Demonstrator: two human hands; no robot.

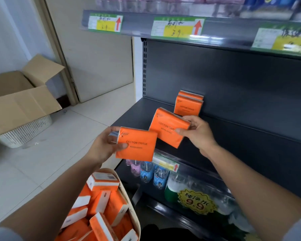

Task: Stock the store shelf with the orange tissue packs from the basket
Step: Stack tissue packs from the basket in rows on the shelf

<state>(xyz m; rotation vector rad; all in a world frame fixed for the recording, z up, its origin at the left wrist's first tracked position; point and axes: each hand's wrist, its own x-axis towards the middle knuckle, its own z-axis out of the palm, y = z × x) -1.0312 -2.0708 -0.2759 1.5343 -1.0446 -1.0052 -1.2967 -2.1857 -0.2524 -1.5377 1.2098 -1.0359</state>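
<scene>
Now: a pack in each hand at the grey shelf

Well, from the head view, both arms reach forward toward the dark grey shelf (233, 131). The left hand (101, 146) grips one orange tissue pack (137, 145) by its left edge, thumb pressed flat on the printed face and fingers curled behind it. That pack is held face-up in the air, just in front of the shelf's front lip and above the basket.

The right hand (198, 133) pinches a second orange pack (169, 127) at its right end, thumb on the front, fingers wrapped over the far edge. This pack is tilted, its left corner raised, and it hangs over the shelf board; I cannot tell whether its lower edge touches the board. The two held packs overlap a little at their near corners.

Just behind the right hand, two more packs (188, 105) stand upright on the shelf against the back panel, one directly behind the other.

Low in the frame, under the left forearm, the basket (136, 216) with a tan rim holds a loose heap of orange-and-white packs (97, 206) lying at all angles.

On the shelf lip above are green and yellow price tags (177, 28) with red arrows. Below the grey shelf sit small water bottles (158, 174) and a yellow 9.9 sign (196, 201). Off to the left, an open cardboard box (21, 101) rests on a white woven bin (24, 131) on the pale tiled floor (42, 162).
</scene>
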